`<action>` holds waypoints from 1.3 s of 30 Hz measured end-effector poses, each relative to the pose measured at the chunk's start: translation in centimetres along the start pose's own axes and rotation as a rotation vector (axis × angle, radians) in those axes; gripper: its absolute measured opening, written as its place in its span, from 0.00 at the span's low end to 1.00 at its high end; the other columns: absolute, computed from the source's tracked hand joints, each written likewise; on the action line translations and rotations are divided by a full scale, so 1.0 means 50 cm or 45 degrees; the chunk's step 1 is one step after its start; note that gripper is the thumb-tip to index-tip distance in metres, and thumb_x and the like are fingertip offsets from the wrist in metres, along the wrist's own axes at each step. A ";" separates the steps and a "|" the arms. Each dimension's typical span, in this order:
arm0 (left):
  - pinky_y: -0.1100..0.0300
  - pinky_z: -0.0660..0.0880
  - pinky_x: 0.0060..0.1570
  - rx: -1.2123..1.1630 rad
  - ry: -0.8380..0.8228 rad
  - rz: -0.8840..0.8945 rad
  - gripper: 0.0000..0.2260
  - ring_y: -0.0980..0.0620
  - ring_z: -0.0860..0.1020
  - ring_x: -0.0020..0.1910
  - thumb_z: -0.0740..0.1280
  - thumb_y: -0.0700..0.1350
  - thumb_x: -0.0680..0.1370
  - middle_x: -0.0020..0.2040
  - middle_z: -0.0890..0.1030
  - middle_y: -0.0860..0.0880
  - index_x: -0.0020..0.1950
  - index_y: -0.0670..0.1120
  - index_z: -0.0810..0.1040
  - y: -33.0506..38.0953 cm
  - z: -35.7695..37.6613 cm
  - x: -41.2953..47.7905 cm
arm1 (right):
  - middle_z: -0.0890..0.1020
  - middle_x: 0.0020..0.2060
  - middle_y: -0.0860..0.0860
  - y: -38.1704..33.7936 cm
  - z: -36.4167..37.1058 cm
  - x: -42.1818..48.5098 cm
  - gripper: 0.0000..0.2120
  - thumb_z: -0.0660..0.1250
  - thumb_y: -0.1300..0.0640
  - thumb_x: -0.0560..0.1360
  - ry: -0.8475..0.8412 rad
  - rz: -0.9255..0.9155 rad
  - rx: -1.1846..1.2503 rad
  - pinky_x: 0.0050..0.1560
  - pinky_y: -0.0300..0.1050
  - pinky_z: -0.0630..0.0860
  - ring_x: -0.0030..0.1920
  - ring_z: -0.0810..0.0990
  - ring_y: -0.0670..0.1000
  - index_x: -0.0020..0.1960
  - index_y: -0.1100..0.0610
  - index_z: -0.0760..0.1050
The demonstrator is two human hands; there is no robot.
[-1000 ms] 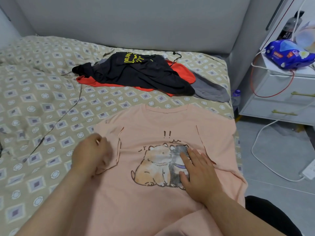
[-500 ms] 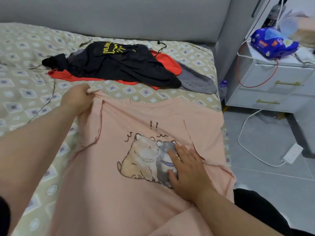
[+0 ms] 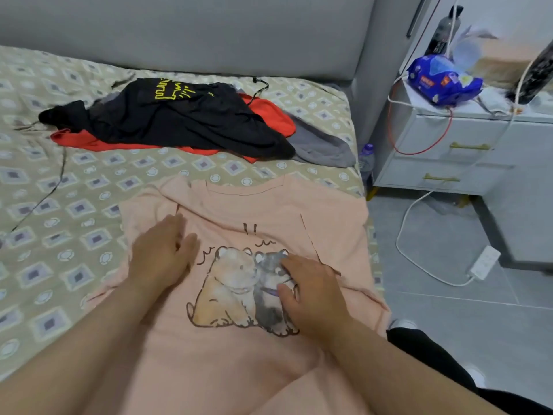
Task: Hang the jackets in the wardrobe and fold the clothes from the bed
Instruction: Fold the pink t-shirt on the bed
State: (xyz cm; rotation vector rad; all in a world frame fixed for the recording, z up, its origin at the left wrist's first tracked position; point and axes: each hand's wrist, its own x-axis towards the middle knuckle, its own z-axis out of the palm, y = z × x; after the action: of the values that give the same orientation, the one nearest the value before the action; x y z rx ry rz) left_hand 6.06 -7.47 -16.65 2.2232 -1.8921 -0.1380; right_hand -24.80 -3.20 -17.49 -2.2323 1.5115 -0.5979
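A peach T-shirt (image 3: 239, 351) with two cartoon animals printed on its chest lies face up on the bed (image 3: 89, 187), near its right edge. My left hand (image 3: 163, 251) lies flat on the shirt's left chest with straight fingers, just below the left sleeve. My right hand (image 3: 311, 290) presses flat on the grey animal of the print. Farther back on the bed lies a pile of clothes: a black garment (image 3: 185, 121) with a yellow print on top of a red one (image 3: 269, 115) and a grey one (image 3: 323, 145).
A white bedside cabinet (image 3: 457, 148) stands right of the bed, carrying a blue packet (image 3: 443, 82) and cables. A white power strip (image 3: 484, 262) and its cord lie on the grey floor. A thin black cable (image 3: 57, 187) crosses the bedspread at left. The grey headboard (image 3: 209, 34) lines the back.
My left hand let go of the shirt's left shoulder, which it had pulled outward, and came back flat onto the left chest. My right hand stayed pressed on the print.
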 end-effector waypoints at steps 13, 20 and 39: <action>0.52 0.69 0.51 -0.046 -0.336 -0.371 0.10 0.42 0.73 0.50 0.63 0.33 0.74 0.55 0.78 0.40 0.53 0.41 0.75 -0.059 -0.043 0.274 | 0.71 0.68 0.59 0.228 -0.139 0.297 0.29 0.66 0.45 0.77 -0.219 0.713 -0.151 0.63 0.51 0.70 0.67 0.70 0.63 0.71 0.59 0.66; 0.46 0.75 0.44 0.091 0.189 -0.221 0.07 0.33 0.77 0.45 0.68 0.32 0.67 0.43 0.77 0.36 0.42 0.40 0.77 -0.054 -0.120 0.345 | 0.79 0.51 0.58 0.251 -0.213 0.399 0.08 0.65 0.53 0.79 0.116 0.656 -0.096 0.45 0.47 0.69 0.54 0.78 0.62 0.51 0.58 0.77; 0.51 0.48 0.77 0.206 -0.320 -0.028 0.42 0.47 0.52 0.80 0.33 0.66 0.72 0.81 0.52 0.47 0.81 0.46 0.53 -0.012 0.010 -0.256 | 0.36 0.79 0.57 0.020 -0.076 -0.043 0.34 0.47 0.42 0.82 -0.769 0.443 -0.445 0.76 0.65 0.39 0.79 0.35 0.60 0.81 0.53 0.38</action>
State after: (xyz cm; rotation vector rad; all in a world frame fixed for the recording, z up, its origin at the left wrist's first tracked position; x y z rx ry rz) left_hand 4.42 5.16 -18.15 2.4334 -2.0727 -0.2905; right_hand -28.37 -1.84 -15.12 -2.0260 1.6817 0.4416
